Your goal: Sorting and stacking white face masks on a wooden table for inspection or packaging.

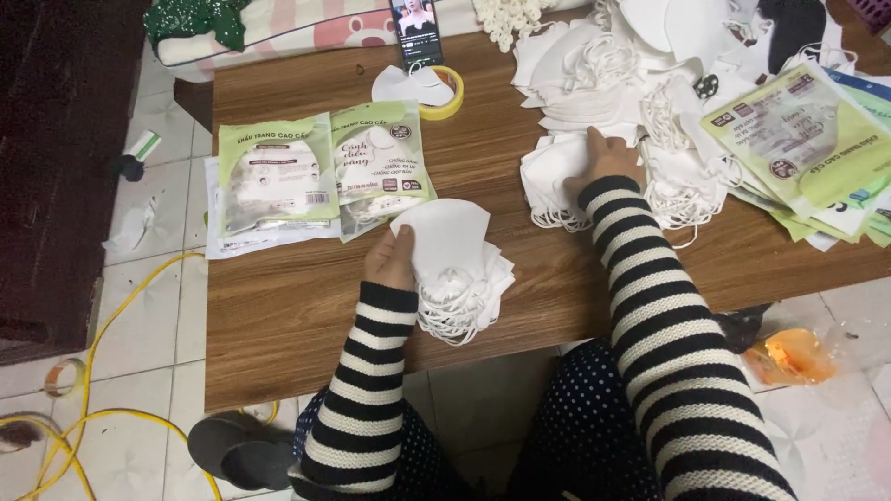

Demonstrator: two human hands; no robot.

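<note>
**Two hands, two heaps of white masks**

Left hand (392,260) closed around a small stack of white face masks (455,264), thumb side pinching the stack's left edge; stack fanned, folded peaks up toward the packets, ear loops dangling off the near table edge; long axis running roughly from near-right to far-left. Right hand (605,162) stretched out to the far right, palm down and fingers spread flat on a loose pile of white masks (557,181); pressing rather than clearly gripping, so whether any single mask is pinched cannot be told. Pile lying right of and beyond the held stack, well apart from it across bare wood; right hand plainly the nearer one, left hand near the table's front edge.

Wooden table (306,306) bearing everything. Two sealed green-and-clear mask packets (320,172) just left of and behind the held stack, each with folded white masks inside. Stack of flat green packets (807,139) at far right, apparently empty, though contents not clear. Larger heap of loose masks (650,56) behind the right hand. Phone (417,30) propped at the far edge, yellow tape roll (444,93) beside it.
</note>
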